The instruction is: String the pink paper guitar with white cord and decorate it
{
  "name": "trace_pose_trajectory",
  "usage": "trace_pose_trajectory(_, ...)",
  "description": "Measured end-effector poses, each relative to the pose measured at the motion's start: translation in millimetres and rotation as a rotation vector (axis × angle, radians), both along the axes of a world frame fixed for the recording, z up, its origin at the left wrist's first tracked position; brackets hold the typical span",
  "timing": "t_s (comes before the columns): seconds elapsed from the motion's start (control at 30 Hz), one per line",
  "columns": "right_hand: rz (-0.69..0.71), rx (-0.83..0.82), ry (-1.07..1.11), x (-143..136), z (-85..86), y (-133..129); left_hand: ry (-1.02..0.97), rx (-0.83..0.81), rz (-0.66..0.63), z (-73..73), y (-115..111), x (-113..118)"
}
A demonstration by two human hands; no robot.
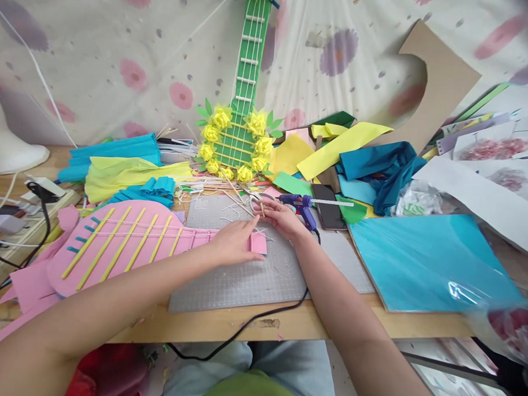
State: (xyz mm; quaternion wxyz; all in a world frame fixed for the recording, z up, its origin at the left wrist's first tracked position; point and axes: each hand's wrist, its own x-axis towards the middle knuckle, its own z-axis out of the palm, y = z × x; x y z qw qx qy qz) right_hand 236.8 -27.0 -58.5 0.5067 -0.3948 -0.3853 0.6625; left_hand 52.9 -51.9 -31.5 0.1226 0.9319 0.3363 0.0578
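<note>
A pink guitar-shaped craft (118, 243) with yellow strips and pale strings lies on the left, its neck reaching onto the grey cutting mat (236, 285). My left hand (235, 242) is over the end of that neck, beside a small pink block (257, 243); its thumb and finger are apart around the block, and whether it grips anything is unclear. Close by, my right hand (279, 216) is closed with its fingertips on a small thin tan stick (261, 208). White string pieces (232, 212) lie near both hands. Scissors (250, 194) rest just behind them.
Right of my hands are a purple glue gun (301, 205) and a phone (329, 207). A green flowered guitar craft (240, 135) leans at the back. Blue sheets (431, 261) lie on the right; a power strip (52, 222) is at the left. A black cable (251, 322) crosses the front edge.
</note>
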Motion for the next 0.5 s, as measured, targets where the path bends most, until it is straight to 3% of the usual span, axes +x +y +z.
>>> trace_pose_trajectory(0.2,-0.014,0.015,-0.048,2.6,-5.4,-0.5,-0.225,0.03,0.232,30.7,28.5,-28.6)
trace_pose_trajectory(0.33,-0.053,0.017,-0.099,-1.6,-4.6,0.6,-0.254,0.094,0.07,49.4,40.5,-44.7)
trace_pose_trajectory(0.5,-0.087,0.078,-0.189,-9.4,-0.7,-1.4,-0.069,0.092,-0.147,58.2,29.4,-34.0)
